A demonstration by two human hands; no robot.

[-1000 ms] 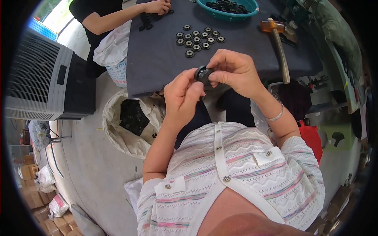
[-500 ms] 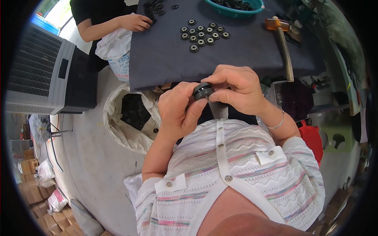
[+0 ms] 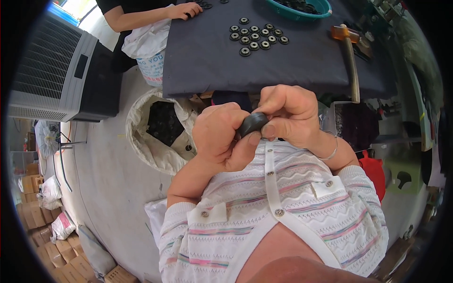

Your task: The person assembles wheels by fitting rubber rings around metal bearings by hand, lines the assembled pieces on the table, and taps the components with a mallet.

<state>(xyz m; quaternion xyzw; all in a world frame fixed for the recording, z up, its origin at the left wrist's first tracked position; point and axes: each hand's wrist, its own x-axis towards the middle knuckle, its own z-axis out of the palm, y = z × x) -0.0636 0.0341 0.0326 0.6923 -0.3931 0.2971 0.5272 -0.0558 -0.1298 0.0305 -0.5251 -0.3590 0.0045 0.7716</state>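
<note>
Before my chest, off the table's near edge, a round black roller wheel is held in both hands. My left hand is closed on its left side, the thumb pressed along the lower rim. From the other side, my right hand pinches the wheel between thumb and fingers. Its smooth outer rim shows; the fingers hide part of its faces. Beyond, on the dark cloth-covered table, lie several black wheels with metal centres, grouped closely.
A mallet with an amber head lies on the right, its handle over the table edge. A teal basin holds black parts. Left of me stand an open white sack and an air cooler. A co-worker's hand touches black pieces.
Both hands have drawn the wheel a little nearer my body and turned it; the groove seen before no longer shows. The co-worker's hand has moved farther off. The whole view has shifted slightly.
</note>
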